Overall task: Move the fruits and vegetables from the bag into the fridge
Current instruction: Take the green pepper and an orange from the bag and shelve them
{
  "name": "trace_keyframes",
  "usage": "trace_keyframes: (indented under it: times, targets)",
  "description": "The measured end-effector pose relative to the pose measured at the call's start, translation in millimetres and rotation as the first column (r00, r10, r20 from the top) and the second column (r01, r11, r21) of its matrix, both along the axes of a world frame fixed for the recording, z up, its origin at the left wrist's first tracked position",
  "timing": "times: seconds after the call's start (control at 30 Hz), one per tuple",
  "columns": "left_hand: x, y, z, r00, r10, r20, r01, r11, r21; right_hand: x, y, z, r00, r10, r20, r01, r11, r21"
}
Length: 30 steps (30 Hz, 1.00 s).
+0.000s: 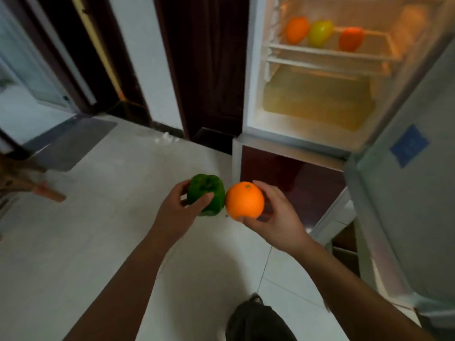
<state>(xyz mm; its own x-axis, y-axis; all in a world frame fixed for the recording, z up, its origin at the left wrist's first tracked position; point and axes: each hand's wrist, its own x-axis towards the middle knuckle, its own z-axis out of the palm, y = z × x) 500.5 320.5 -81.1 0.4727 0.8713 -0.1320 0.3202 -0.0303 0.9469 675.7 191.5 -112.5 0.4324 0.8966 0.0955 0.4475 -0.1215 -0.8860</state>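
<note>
The left hand [177, 212] is gripping a green pepper [206, 193] and the right hand [275, 217] an orange [245, 200], in front of the open fridge [253, 70]. I think both are going up onto its shelf [327, 52] next.

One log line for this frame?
left hand: holds green pepper | right hand: holds orange | fridge: open | shelf: three items

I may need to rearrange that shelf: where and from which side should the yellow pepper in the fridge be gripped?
Come from the open front and cup the yellow pepper across its rounded top and front. The orange piece crowds its left flank, so a side-to-side pinch looks awkward.
</note>
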Motion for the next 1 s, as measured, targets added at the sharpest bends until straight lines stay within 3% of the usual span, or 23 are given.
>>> trace_keyframes:
  times: [0.13,0.53,0.8,1.0]
  targets:
    - [76,37,12,0.995,-0.099,0.015,0.098,0.995,0.012,56,18,6,0.987,-0.138,-0.088,0.141,0.989,0.035]
    - [270,133,35,0.959,-0.285,0.002,0.283,0.953,0.105,220,99,28,0.935,-0.342,-0.091,0.352,0.926,0.138]
    - [349,163,45,0.948,-0.314,0.055,0.304,0.942,0.145,294,123,43,0.91,-0.388,-0.144,0.408,0.899,0.16]
    - [396,196,75,0.887,-0.456,0.077,0.43,0.875,0.224,336,143,73,0.891,-0.431,-0.143,0.453,0.862,0.228]
